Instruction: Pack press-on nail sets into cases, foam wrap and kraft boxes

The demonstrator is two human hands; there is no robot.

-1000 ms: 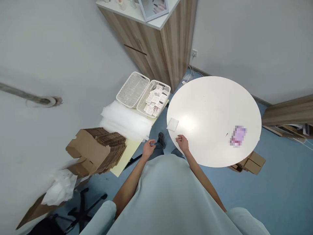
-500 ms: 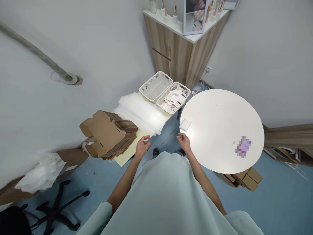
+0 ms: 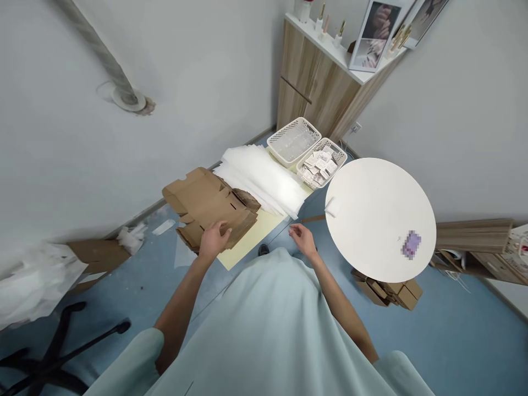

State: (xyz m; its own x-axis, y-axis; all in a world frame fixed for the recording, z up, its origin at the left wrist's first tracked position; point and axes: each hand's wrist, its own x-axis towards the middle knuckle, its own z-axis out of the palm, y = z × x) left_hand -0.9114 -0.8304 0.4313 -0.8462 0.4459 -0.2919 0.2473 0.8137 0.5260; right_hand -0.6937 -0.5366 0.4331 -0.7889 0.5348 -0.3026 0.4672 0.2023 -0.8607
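My left hand (image 3: 213,240) is at the near edge of a stack of flat brown cardboard boxes (image 3: 202,198). Its fingers are loosely bent over the top box, with thumb and fingers apart; whether it grips the cardboard does not show. Hanging in the air between the two tables, my right hand (image 3: 303,240) has loosely bent fingers and nothing visible in it. White foam sheets (image 3: 262,179) lie behind the boxes on a pale yellow surface (image 3: 243,239). A small white packet (image 3: 330,206) rests at the left edge of the round white table (image 3: 379,203).
Two white baskets (image 3: 284,157) stand behind the sheets, one with many small cards (image 3: 319,165). A blurred purple item (image 3: 411,245) lies on the round table. Cardboard boxes (image 3: 396,291) sit under it. A wood cabinet (image 3: 317,82) fills the corner; a chair base (image 3: 53,357) is at lower left.
My left hand has moved left onto the stack of cardboard boxes. My right hand stays near the round table. The view has turned left, so the tables appear shifted to the right.
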